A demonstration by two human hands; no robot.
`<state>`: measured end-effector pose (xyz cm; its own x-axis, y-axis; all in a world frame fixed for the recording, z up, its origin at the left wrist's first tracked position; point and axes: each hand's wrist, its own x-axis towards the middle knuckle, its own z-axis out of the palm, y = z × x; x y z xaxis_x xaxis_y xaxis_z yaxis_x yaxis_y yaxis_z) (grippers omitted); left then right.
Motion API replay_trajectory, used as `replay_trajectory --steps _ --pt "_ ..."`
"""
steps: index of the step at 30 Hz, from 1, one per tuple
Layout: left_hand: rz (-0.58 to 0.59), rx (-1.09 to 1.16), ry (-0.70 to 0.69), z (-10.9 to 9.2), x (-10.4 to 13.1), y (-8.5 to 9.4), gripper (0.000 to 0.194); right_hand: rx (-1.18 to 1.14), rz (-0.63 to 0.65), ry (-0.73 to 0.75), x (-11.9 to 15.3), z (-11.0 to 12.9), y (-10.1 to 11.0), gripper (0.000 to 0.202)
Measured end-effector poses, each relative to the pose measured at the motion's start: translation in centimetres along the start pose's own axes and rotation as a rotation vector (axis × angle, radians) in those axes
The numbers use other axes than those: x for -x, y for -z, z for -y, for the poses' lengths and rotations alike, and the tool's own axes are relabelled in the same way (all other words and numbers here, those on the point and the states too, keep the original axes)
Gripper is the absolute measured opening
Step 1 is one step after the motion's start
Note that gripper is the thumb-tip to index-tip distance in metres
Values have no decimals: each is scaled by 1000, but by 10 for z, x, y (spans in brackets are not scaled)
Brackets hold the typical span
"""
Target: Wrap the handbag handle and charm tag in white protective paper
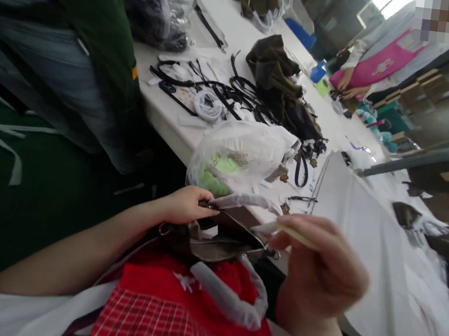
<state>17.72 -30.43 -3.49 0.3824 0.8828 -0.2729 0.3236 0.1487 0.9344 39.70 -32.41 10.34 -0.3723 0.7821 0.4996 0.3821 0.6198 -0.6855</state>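
Holds the open dark bag (220, 251) at six o'clock in the view, against the red apron (160, 291). With the left hand (185, 205), at the bag's ten o'clock, pinches the rim, pressing thumb and fingers close. With the right hand (325, 262), at three o'clock, curls the fingers together around a thin pale strip (298, 236), angled toward the bag's mouth. Shows at twelve o'clock a wrapped handle (247, 199).

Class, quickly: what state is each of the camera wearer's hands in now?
Left hand: closed, holding the bag by its rim.
Right hand: closed, holding a pale strip.
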Motion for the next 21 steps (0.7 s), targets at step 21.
replay_trajectory --steps 21 --pt "-147 -48 -28 -7 4 -11 31 374 516 -309 59 -71 -82 20"
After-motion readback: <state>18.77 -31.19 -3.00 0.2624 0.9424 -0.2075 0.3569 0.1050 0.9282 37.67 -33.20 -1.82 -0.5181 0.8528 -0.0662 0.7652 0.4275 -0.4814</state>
